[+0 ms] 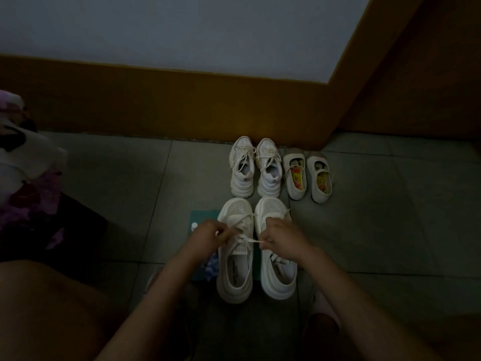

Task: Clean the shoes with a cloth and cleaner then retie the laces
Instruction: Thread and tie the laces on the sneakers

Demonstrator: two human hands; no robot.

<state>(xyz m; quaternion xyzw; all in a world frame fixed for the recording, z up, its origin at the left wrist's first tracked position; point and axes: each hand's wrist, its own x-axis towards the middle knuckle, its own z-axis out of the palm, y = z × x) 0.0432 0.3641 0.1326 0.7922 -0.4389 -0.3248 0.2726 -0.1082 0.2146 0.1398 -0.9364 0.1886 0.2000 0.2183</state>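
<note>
Two white sneakers stand side by side on the grey tiled floor in front of me: the left sneaker [235, 267] and the right sneaker [277, 272]. My left hand [207, 237] pinches one end of the left sneaker's white lace [250, 239] at its left side. My right hand [282, 237] pinches the other end, stretched taut to the right above the right sneaker. A teal cloth [201, 217] with a small white cleaner bottle cap [194, 226] on it lies left of the shoes, partly hidden by my left arm.
Another pair of white laced sneakers [253, 166] and a pair of white strap shoes [308, 175] with colourful insoles stand further back by the brown skirting [156, 105]. A purple floral fabric [23, 178] lies at the left. My knee fills the lower left.
</note>
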